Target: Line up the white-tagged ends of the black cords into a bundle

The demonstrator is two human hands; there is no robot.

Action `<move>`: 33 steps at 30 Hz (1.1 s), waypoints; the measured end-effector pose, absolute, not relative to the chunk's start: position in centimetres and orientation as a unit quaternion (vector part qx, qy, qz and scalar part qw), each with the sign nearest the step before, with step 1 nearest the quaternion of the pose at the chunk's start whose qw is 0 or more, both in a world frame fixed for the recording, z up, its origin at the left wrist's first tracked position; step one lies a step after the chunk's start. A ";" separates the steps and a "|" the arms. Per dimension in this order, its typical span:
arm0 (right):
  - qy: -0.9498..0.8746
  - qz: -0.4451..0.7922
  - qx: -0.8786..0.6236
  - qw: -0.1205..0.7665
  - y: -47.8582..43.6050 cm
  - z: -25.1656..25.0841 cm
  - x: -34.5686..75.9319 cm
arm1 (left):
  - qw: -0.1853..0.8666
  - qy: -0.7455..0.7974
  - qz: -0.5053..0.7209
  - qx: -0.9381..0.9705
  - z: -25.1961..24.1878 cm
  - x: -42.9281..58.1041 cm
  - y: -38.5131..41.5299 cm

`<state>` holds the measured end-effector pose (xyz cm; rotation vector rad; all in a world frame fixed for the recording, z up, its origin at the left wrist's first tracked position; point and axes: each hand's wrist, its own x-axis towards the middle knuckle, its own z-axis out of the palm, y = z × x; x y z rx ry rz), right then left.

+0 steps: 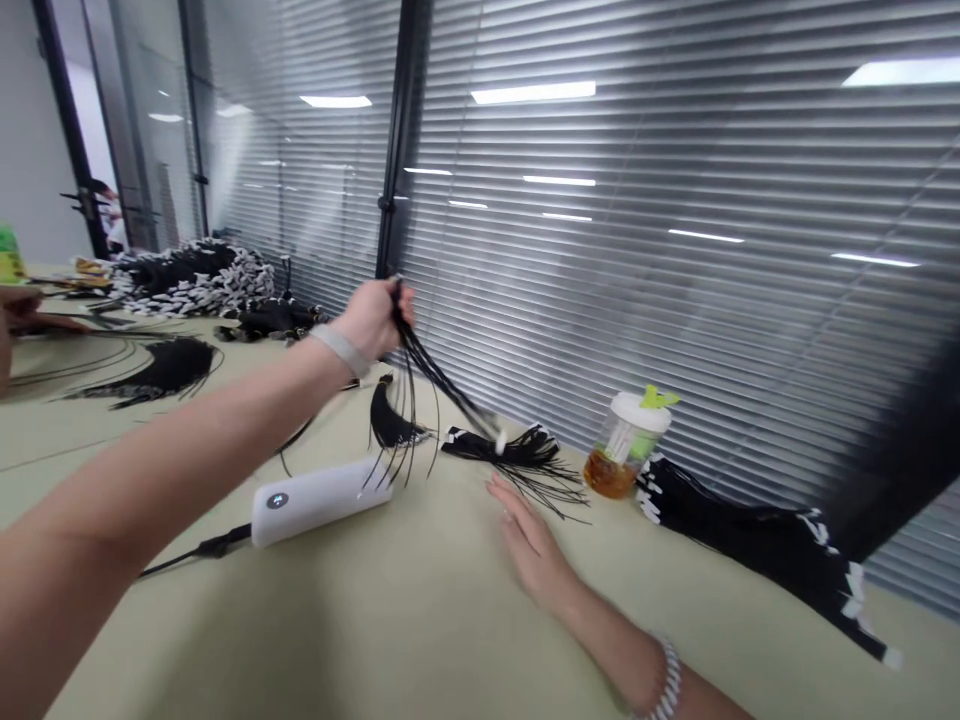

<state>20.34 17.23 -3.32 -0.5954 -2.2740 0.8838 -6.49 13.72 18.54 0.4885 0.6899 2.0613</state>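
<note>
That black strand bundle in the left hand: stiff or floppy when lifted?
Probably floppy: the black strand bundle droops from the left hand. Likely light: one pinch carries it. Loose ends fan out, so strands may slip.

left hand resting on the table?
No, the left hand is raised above the table, closed on a bunch of black strands that hang down from it.
</note>
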 end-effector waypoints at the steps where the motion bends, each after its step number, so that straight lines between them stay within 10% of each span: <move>1: -0.837 0.372 -0.238 0.323 17.4 -3.5 20.3 | 0.462 0.286 0.814 0.206 17.6 -4.6 14.0; 6: -0.663 0.590 -0.282 0.363 17.9 -3.1 19.9 | 0.534 0.309 0.750 0.237 13.8 3.4 15.8; 12: -0.620 0.746 -0.167 0.177 17.0 0.1 20.9 | 0.542 0.331 0.723 0.272 11.1 5.7 16.7; 20: -0.581 0.731 -0.278 0.228 10.7 1.2 19.3 | 0.494 0.383 0.738 0.255 6.6 3.3 14.5; 33: -0.636 0.699 -0.327 0.004 13.0 0.1 20.3 | 0.483 0.518 0.634 0.310 1.5 0.2 10.7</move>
